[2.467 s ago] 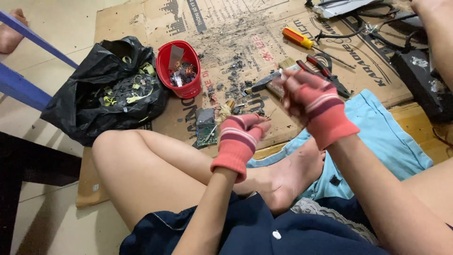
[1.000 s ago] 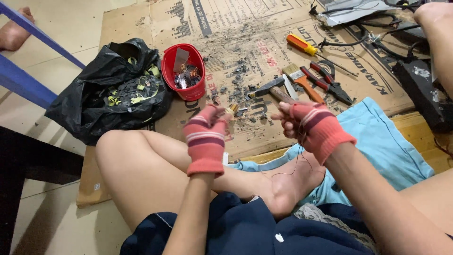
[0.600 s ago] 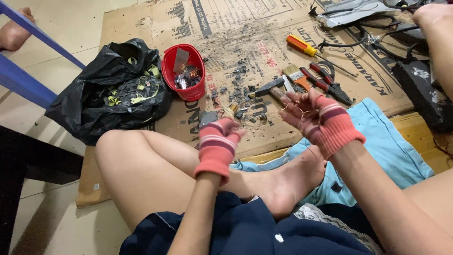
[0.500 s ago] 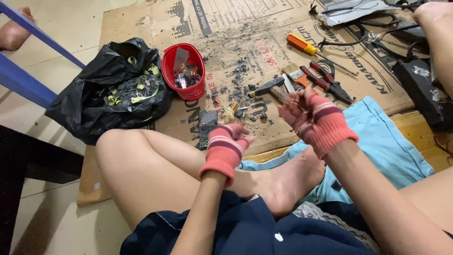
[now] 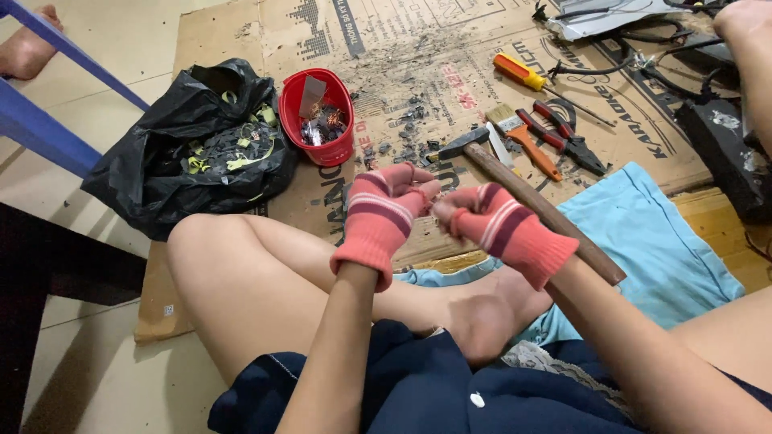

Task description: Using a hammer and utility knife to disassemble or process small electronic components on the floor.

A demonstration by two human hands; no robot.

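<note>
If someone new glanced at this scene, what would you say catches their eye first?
First, the two hands in pink striped fingerless gloves, left hand and right hand, meeting fingertip to fingertip above the crossed legs at centre. Just behind them a hammer lies across the debris-strewn cardboard sheet. To the left sit a red tub of scraps and an open black plastic bag.

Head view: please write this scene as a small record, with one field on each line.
left hand: in a pink striped fingerless glove, fingertips meeting the right hand
right hand: same kind of glove; whether a small piece is pinched between the hands cannot be told
hammer: wooden handle, lying on the cardboard sheet
red bowl: holds small scraps
black bag: open, yellow bits inside
pliers: beside a brush
</note>
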